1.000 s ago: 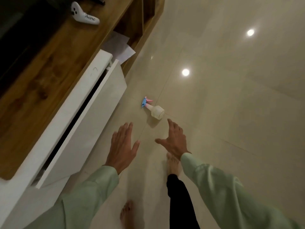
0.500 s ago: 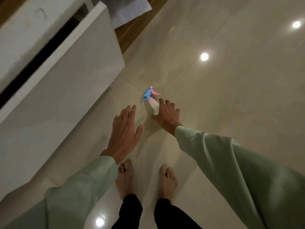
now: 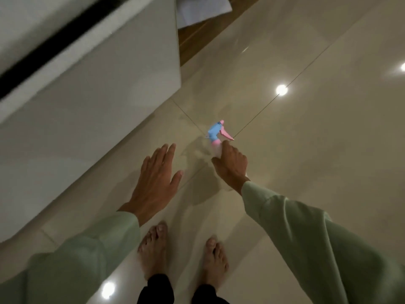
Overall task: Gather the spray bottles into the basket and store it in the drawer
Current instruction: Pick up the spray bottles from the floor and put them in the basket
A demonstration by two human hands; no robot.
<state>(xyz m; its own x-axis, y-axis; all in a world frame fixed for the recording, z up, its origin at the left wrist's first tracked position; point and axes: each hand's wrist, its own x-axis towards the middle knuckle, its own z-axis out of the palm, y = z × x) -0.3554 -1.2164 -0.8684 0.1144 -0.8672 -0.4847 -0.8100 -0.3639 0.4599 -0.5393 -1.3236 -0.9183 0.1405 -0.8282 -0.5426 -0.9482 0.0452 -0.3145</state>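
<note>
The right hand (image 3: 231, 165) is extended forward and down, palm facing the floor (image 3: 317, 150), wrist bent, forearm in a pale green sleeve (image 3: 306, 233) entering from the lower right. Its fingers (image 3: 228, 149) lie over the body of the spray bottle (image 3: 215, 133), with the thumb on the left side of the bottle. Whether the fingers are fully closed around the body cannot be told; the palm hides it. The bottle lies on the floor directly ahead of this hand. Only its blue and pink trigger head projects past the fingertips, at a junction of tile seams.

The left hand (image 3: 155, 183) is held flat, palm down, with 4 fingers extended together and the thumb spread to the right. It holds nothing. It sits left of the right hand and apart from the bottle.

A white drawer front (image 3: 92, 102) stands to the left of the left hand. 2 bare feet (image 3: 153, 251) stand on the floor below both hands.
</note>
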